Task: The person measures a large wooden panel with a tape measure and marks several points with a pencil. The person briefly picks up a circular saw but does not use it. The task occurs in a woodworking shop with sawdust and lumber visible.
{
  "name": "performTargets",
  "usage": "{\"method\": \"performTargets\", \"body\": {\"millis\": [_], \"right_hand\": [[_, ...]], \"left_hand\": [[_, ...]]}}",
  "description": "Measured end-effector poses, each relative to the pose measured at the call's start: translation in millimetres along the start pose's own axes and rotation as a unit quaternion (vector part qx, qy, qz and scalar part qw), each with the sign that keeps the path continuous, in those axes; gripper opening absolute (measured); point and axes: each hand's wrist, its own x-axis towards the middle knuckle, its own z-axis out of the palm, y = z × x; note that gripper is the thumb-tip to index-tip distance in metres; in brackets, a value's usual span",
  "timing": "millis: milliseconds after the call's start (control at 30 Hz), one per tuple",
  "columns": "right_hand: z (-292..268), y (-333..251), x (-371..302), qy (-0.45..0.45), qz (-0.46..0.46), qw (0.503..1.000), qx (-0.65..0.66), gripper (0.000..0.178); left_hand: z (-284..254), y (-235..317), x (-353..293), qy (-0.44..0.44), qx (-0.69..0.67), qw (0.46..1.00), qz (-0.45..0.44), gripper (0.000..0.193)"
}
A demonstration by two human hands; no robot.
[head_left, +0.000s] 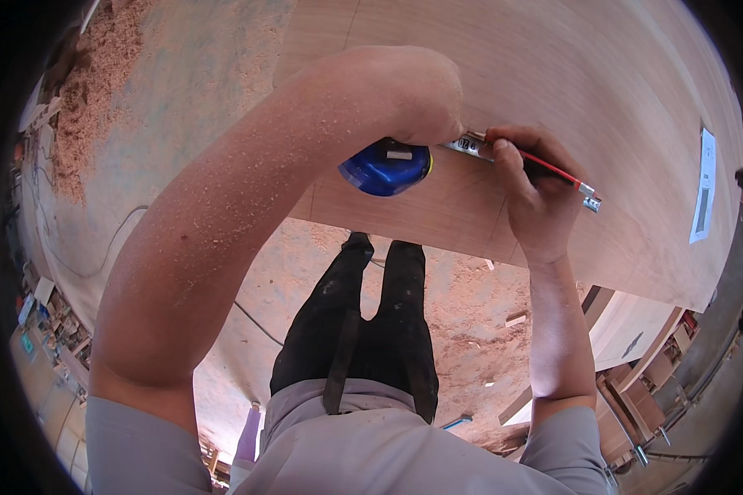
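My left arm, dusted with wood shavings, reaches across the panel, and my left hand [428,95] curls over a blue tape measure [388,172]. Most of its fingers are hidden behind the hand itself. From the case a short stretch of metal blade [469,144] runs right, passing under my right hand [543,177]. Thumb and fingers of that hand pinch a red pencil [553,167], whose tip lies against the blade near my left fingertips. Both hands are on a light-brown wooden panel [421,210] with thin dark lines across it.
A white paper label [703,186] sticks to the panel's right side. Heaped shavings [99,99] lie at the far left, and a cable [260,323] crosses the dusty floor. Wood offcuts [636,412] are stacked at the lower right. My legs [355,330] stand by the panel's near edge.
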Motion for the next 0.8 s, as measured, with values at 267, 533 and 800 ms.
{"method": "performTargets", "body": {"millis": [267, 533, 800], "right_hand": [[2.0, -2.3, -0.5, -0.002, 0.01, 1.0, 0.015, 0.009], [5.4, -1.2, 2.1, 0.011, -0.008, 1.0, 0.003, 0.01], [5.8, -1.5, 2.7, 0.013, 0.001, 1.0, 0.008, 0.01]], "left_hand": [[-0.6, -2.3, 0.9, -0.008, 0.006, 1.0, 0.01, 0.041], [-0.3, -0.7, -5.8, -0.004, -0.009, 1.0, -0.028, 0.042], [1.0, -0.7, -6.3, 0.005, -0.015, 0.999, -0.036, 0.041]]}}
